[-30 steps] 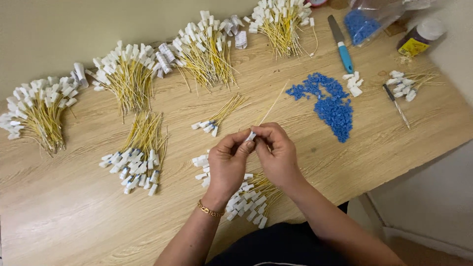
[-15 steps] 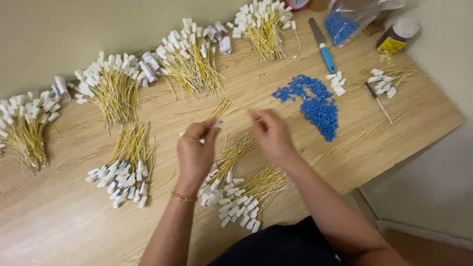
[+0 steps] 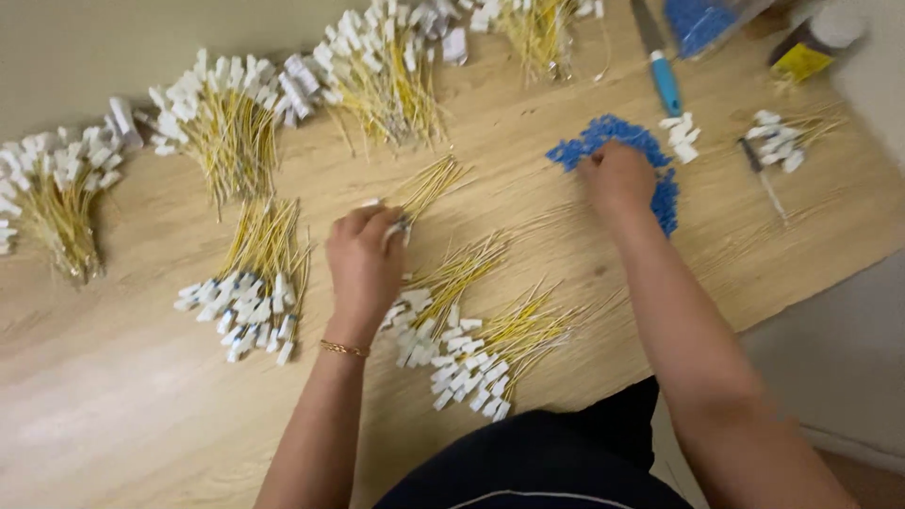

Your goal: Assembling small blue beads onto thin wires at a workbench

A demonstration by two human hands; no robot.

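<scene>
1. My left hand (image 3: 363,259) sits just left of frame centre, fingers pinched together on the white end of one piece from the small fan of yellow wires (image 3: 429,184). That fan runs from my fingertips up and to the right — its long axis is a diagonal.
2. My right hand (image 3: 617,174) is at upper right, knuckles up, resting on the pile of blue beads (image 3: 650,151). The fingers curl down into the pile; whether they grip anything I cannot tell.
3. The beads lie well to the right of the pinched wire, so the right hand is the nearer one to them, the left the nearer one to the wires.
4. Between the hands the wooden table (image 3: 528,123) shows bare grain.
5. Around them: a white-tagged bundle (image 3: 250,292) left of my wrist, two more bundles (image 3: 471,339) below centre, larger bunches (image 3: 222,118) along the top — and a blue-handled tool (image 3: 665,80) above the beads.
</scene>
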